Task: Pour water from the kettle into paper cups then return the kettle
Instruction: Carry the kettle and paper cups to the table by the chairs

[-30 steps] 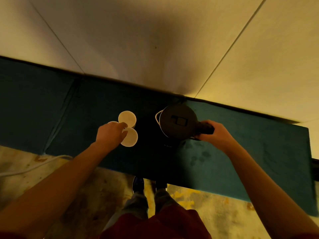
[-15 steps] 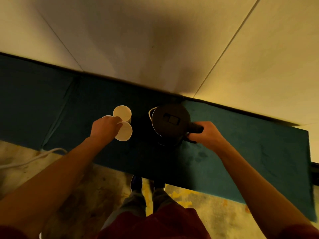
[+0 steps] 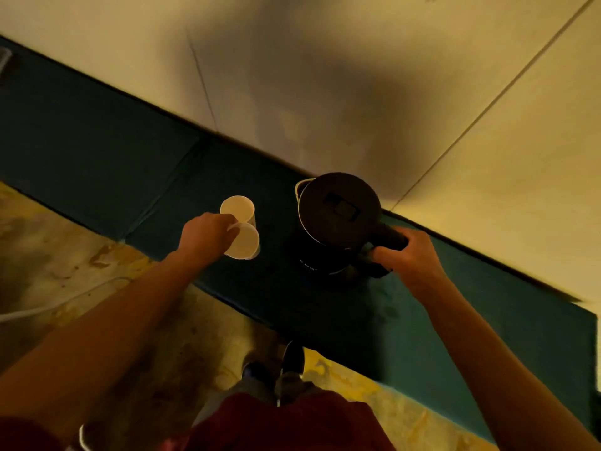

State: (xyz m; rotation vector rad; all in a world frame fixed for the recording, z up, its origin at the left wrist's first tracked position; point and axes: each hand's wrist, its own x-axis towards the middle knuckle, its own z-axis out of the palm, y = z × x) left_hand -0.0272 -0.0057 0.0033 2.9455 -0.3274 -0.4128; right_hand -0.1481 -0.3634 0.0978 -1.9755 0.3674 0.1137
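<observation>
Since a second ago the view has swung and tilted, so the dark teal worktop (image 3: 97, 151) now runs slantwise from upper left to lower right. Both hands keep their holds as before. Only two paper cups (image 3: 242, 226) show now, where a third rim peeped out by the left knuckles earlier; the kettle (image 3: 338, 216) sits much as it did, though it is hard to tell whether it has lifted at all.

The left hand (image 3: 208, 237) curls its fingers round the nearer cup (image 3: 244, 245), thumb side against the rim; the farther cup (image 3: 237, 208) stands touching it, just behind. The right hand (image 3: 409, 255) is wrapped tight round the kettle's black handle (image 3: 390, 237), which points to the right.

The kettle is black and round, lid shut, with a rectangular latch on top and a pale spout lip at its far left edge. It stands on the worktop near the wall (image 3: 325, 76), to the right of the cups and apart from them.
</observation>
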